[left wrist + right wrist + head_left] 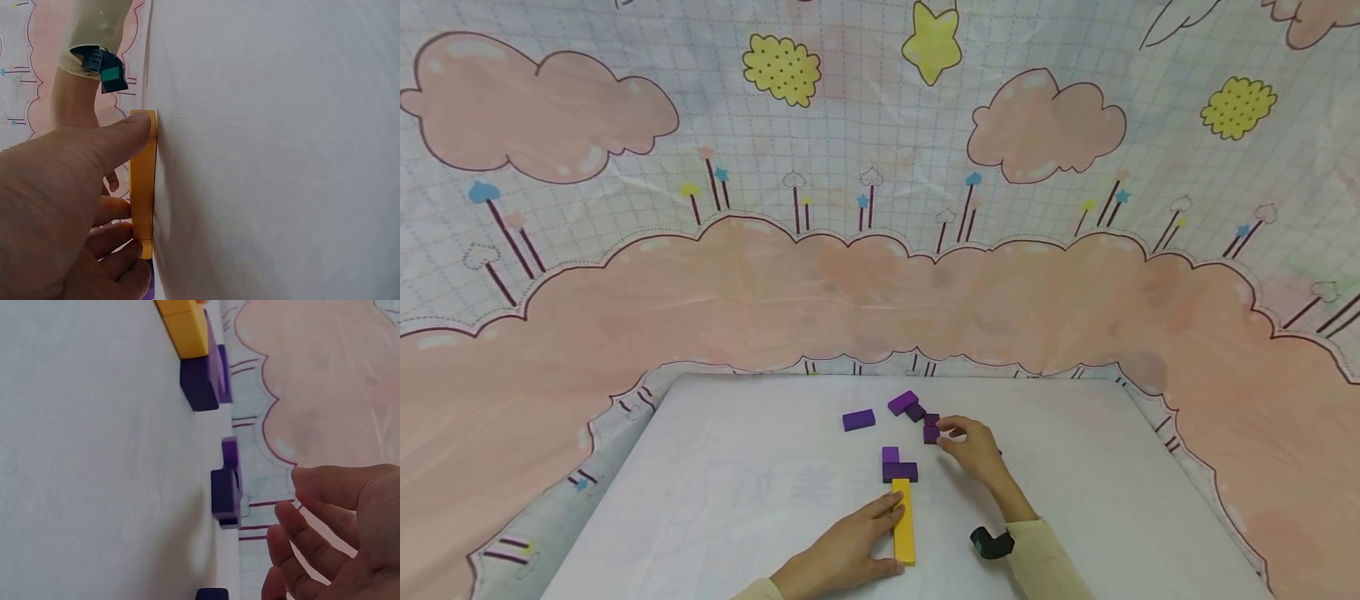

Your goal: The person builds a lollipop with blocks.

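My left hand (853,542) rests along a long yellow bar (904,525), thumb at its near end and fingertips near its far end. In the left wrist view, seams cross the yellow bar (142,181) near both ends. Touching its far end is a purple block (901,472) lying crosswise, with a lighter purple block (891,455) behind its left part. My right hand (976,454) hovers just right of two small dark purple blocks (931,435). In the right wrist view, the loosely bent fingers of my right hand (325,531) hold nothing and stand apart from the purple blocks (225,494).
Farther back lie a purple block (902,402) with a darker one (915,412) against it, and another purple block (859,420) to the left. A dark piece (1000,452) shows partly behind the right hand. The white tabletop (715,483) meets a patterned cloth (880,292).
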